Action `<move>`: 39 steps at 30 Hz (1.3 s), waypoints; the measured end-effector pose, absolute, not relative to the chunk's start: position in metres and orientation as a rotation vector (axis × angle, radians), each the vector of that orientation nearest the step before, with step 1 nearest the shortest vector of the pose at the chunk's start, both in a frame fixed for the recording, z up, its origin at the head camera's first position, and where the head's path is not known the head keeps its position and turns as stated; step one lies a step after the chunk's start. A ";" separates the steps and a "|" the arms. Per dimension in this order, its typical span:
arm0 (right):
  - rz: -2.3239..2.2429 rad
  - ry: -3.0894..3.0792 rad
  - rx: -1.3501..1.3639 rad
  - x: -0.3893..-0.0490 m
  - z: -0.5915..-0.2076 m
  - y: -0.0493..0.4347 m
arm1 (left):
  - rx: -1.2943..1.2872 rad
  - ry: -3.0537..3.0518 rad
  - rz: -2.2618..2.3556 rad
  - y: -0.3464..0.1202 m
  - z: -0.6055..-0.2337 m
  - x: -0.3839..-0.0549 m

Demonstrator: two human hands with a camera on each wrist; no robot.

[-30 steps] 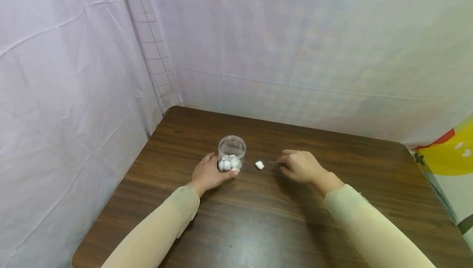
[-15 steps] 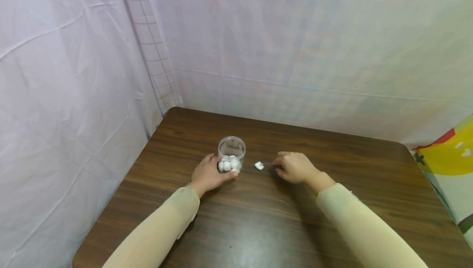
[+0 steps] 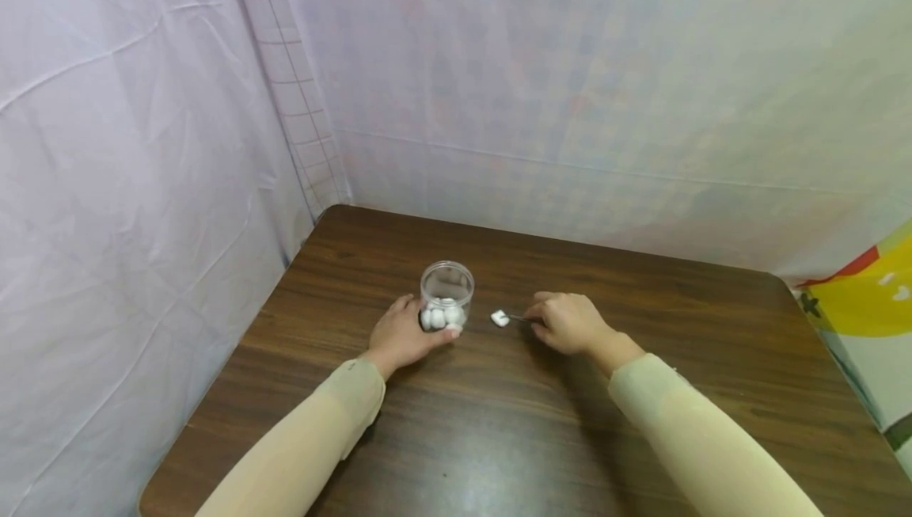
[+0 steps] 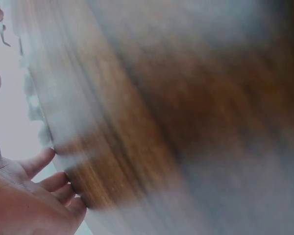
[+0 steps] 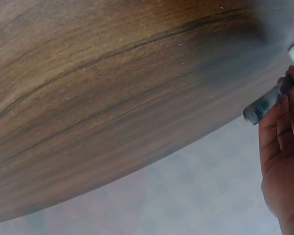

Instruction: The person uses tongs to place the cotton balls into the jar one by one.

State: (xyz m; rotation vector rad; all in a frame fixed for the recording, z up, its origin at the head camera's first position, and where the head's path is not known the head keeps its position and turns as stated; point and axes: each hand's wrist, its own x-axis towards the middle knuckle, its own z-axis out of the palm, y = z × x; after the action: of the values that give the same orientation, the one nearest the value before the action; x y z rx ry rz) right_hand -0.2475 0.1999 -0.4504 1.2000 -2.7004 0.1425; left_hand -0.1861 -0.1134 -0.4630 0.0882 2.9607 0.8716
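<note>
A clear round jar (image 3: 447, 286), open at the top, stands on the brown table with several white cotton balls (image 3: 438, 317) in its lower part. My left hand (image 3: 399, 335) holds the jar from the near left, thumb on its front side. To the right, my right hand (image 3: 570, 324) pinches metal tweezers (image 3: 522, 319), whose tips point left and meet a single white cotton ball (image 3: 499, 318) close beside the jar. In the right wrist view the flat back end of the tweezers (image 5: 260, 107) sticks out of the fingers.
The wood-grain table (image 3: 456, 406) has rounded corners and reaches back to a pale hanging cloth (image 3: 570, 105). Another white cloth (image 3: 128, 224) hangs along the left side. A yellow and red printed piece (image 3: 872, 295) shows beyond the right edge.
My right hand has moved slightly left, and the tweezer tips, apart a second ago, have come over the single cotton ball and closer together. My left hand and the jar have stayed put.
</note>
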 end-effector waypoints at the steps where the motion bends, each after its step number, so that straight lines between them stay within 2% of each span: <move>1: 0.140 -2.703 1.191 -0.247 -0.450 0.200 | 0.088 2.959 0.874 -0.114 -0.463 -0.186; 23: 0.159 -2.674 1.158 -0.241 -0.425 0.214 | 0.077 2.951 0.868 -0.115 -0.463 -0.186; 39: 0.181 -2.481 1.227 -0.243 -0.374 0.204 | 0.093 2.958 0.868 -0.114 -0.464 -0.186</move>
State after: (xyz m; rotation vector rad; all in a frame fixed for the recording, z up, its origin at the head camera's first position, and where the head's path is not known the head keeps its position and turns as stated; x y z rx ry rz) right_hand -0.2431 0.2040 -0.3743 1.2271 -2.4808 0.1805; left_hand -0.1861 -0.1136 -0.4643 0.0927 2.9582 0.8680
